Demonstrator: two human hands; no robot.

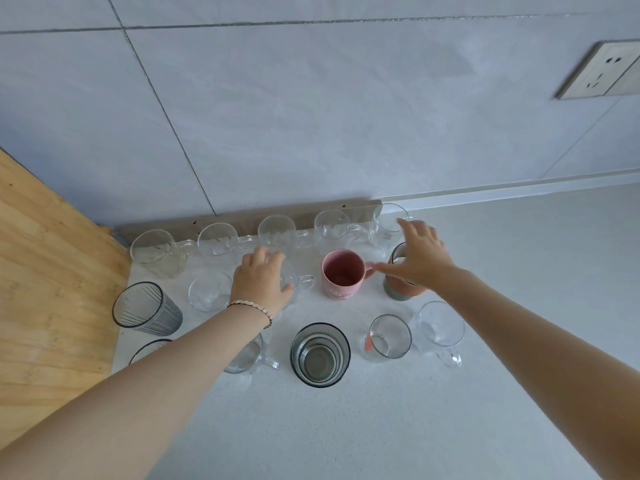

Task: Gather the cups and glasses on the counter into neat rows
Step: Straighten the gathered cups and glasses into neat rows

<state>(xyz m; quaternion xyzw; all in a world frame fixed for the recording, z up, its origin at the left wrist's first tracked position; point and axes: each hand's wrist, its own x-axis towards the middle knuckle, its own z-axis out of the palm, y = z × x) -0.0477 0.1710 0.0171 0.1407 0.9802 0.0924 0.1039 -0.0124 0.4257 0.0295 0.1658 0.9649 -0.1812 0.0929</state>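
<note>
Five clear mugs (275,232) in a row along the counter (519,306) back edge, left hand (259,282) curled over a clear handled cup (294,277) in the second row, gripping its rim, right hand (422,258) open, fingers spread above an orange-banded glass (398,292), thumb by the pink mug (343,277) handle.

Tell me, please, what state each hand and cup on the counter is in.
Pink mug: upright, empty, handle to the right.
Left hand: grips clear mug from above.
Right hand: open, fingers spread, over sleeved glass.
Back mugs: five, upright, empty, in one row.
Dark glass: upright.
Ribbed glass: upright, empty.
</note>
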